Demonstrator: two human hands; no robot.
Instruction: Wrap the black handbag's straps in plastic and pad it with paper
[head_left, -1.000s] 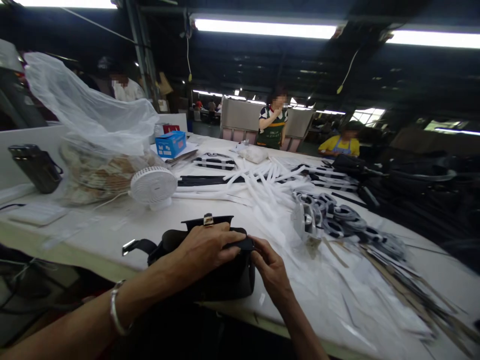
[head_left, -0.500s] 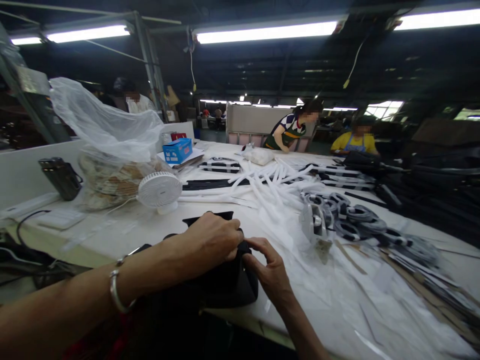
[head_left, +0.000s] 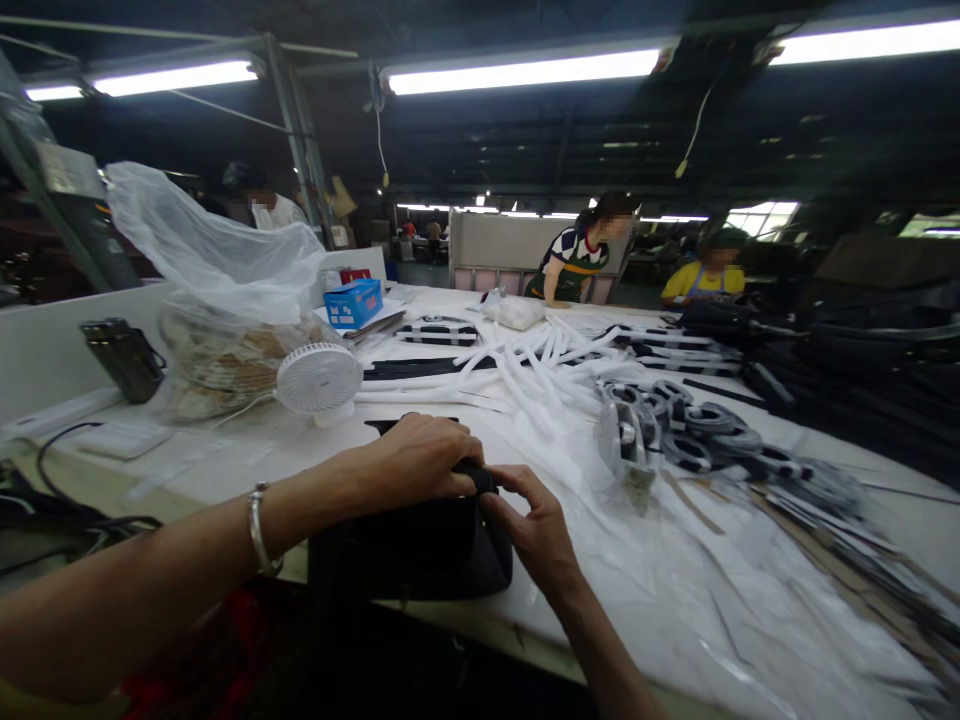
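Observation:
A black bag (head_left: 442, 555) lies at the near edge of the white table, partly hidden by my arms. My left hand (head_left: 424, 455) reaches over its top with the fingers curled down on the upper edge. At the bag's upper right corner, my right hand (head_left: 538, 525) pinches the same edge between thumb and fingertips. The two hands almost meet there, around a small dark folded part. What exactly lies between the fingertips is too dark to make out.
A white fan (head_left: 319, 380) and a big clear plastic sack (head_left: 217, 350) stand to the left, near a dark flask (head_left: 124, 358). White foam strips (head_left: 525, 375) spread across the middle. Grey coiled rolls (head_left: 712, 430) lie right. Co-workers are beyond the table.
My left hand has shifted slightly, its wrist turned and bracelet higher. The black flap behind it shows less. Both hands stay at the bag's upper right corner.

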